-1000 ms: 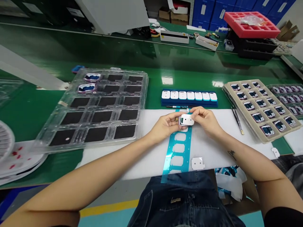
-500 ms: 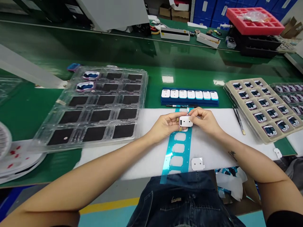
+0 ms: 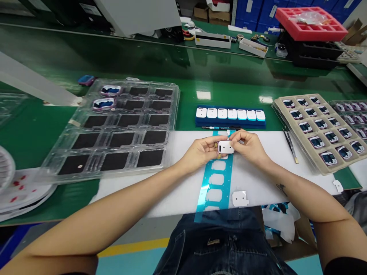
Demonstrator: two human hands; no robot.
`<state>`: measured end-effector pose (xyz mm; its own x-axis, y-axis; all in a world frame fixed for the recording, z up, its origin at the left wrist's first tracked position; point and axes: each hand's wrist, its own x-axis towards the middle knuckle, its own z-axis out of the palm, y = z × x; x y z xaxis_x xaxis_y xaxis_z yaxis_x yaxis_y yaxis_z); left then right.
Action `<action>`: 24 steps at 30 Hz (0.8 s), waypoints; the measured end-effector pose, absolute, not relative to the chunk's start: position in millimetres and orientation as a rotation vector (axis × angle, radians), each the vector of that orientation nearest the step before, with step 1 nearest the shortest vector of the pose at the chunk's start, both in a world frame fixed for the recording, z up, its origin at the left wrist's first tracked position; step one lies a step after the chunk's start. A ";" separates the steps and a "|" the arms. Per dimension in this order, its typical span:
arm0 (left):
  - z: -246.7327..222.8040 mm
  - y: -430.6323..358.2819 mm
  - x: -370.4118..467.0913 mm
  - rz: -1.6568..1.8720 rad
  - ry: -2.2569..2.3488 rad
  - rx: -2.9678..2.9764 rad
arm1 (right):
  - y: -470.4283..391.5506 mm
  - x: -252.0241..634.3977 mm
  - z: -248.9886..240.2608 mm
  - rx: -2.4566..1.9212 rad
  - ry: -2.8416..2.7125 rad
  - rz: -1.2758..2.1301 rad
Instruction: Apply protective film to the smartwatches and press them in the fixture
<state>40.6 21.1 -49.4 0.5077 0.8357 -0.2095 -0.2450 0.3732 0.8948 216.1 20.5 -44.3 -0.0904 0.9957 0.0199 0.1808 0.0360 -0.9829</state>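
A small white-faced rectangular part [image 3: 225, 147] with rounded corners, a dark slot and small holes is held up between both hands. My left hand [image 3: 200, 154] is closed on its left end, with finger and thumb at the edges. With thumb and fingertips, my right hand [image 3: 247, 145] pinches its right end. Under the hands, a blue film strip [image 3: 225, 176] with rows of cut-outs lies on the white cloth [image 3: 183, 198]. Behind them, a dark blue holder [image 3: 229, 123] carries several white-faced parts in a row. A flat white plate [image 3: 240, 198] lies on the cloth.
Left stands a stack of clear trays [image 3: 122, 126] with dark pockets, two filled. On the right, a beige tray [image 3: 282, 107] holds several dark parts, beside tweezers [image 3: 291, 146]. A pen [image 3: 220, 128] lies before the holder. A red tray [image 3: 282, 21] sits at the back.
The view has shifted very slightly. Both hands keep their hold on the white-faced part in nearly the same pose.
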 end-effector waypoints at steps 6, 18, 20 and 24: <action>-47.0 19.5 40.6 0.782 0.792 0.960 | 18.5 214.3 -42.8 -1.257 -1.425 1.142; -42.5 16.8 44.5 0.822 0.873 0.954 | 14.7 210.3 -42.4 -1.270 -1.398 1.145; -43.6 16.6 43.8 0.815 0.870 0.965 | 14.6 210.2 -42.9 -1.268 -1.401 1.137; -46.8 16.5 43.5 0.833 0.899 0.960 | 12.5 209.6 -45.8 -1.268 -1.421 1.123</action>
<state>43.5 16.5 -46.8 0.3889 0.8862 -0.2518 -0.1846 0.3427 0.9211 209.6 12.5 -45.8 -0.0720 0.9962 0.0499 0.1816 0.0623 -0.9814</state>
